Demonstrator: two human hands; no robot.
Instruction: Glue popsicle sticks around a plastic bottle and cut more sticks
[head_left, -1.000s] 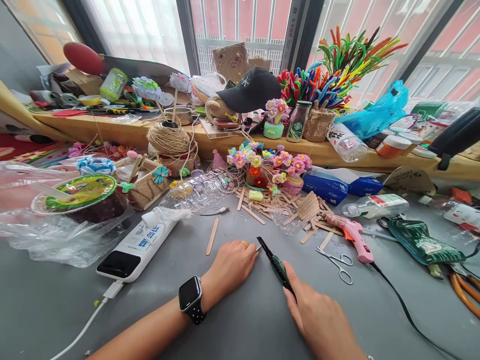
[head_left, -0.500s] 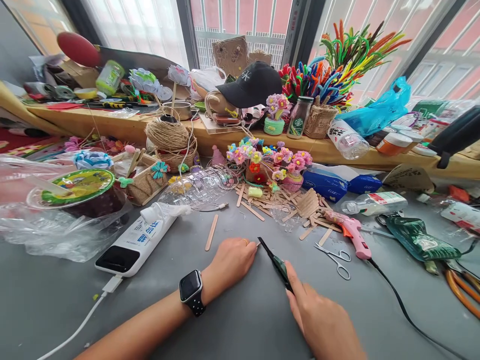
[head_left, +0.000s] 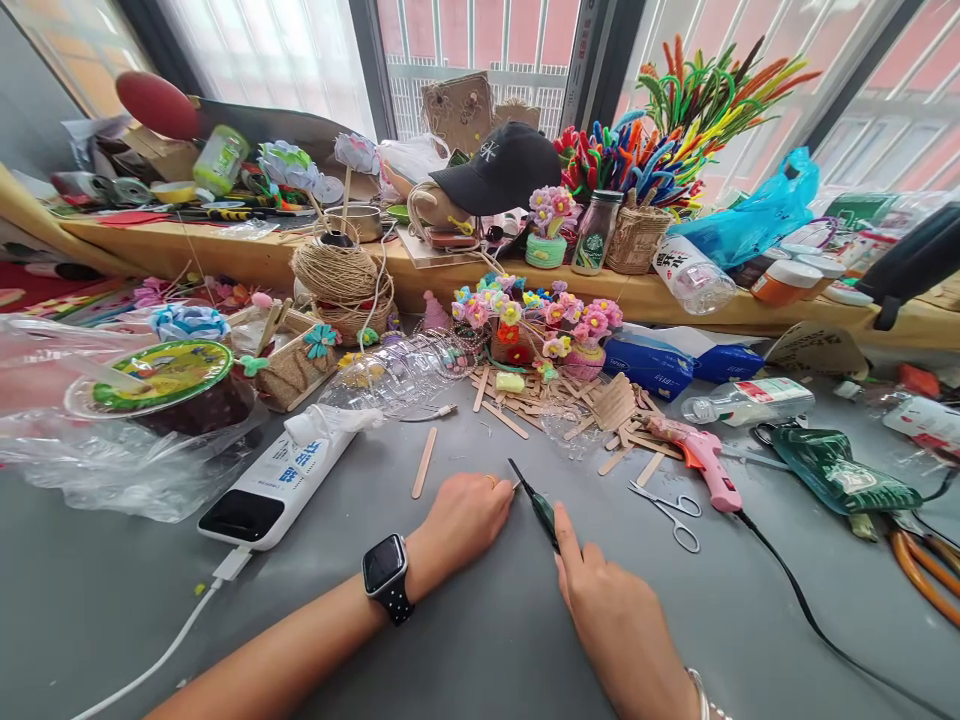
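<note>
My left hand (head_left: pixel 466 518), a watch on its wrist, rests on the grey table with its fingers closed. Between thumb and forefinger the end of a thin pale stick (head_left: pixel 516 485) pokes out; the rest of it is hidden by the hand. My right hand (head_left: pixel 611 610) grips a dark green utility knife (head_left: pixel 541 512), its black blade pointing up and left. The blade is close beside the stick's end; whether they touch I cannot tell. A single craft stick (head_left: pixel 424 463) lies on the table beyond my left hand.
To the right lie small scissors (head_left: pixel 673 512) and a pink glue gun (head_left: pixel 705 462) with a black cord. More craft sticks (head_left: pixel 510 418) are piled behind. At left are a white power bank (head_left: pixel 255 515) with its cable and a lidded cup (head_left: pixel 187 395) in clear plastic.
My right hand has moved left and slightly up with the utility knife, bringing the blade nearer my left hand. A bracelet now shows on the right wrist. My left hand stays nearly still.
</note>
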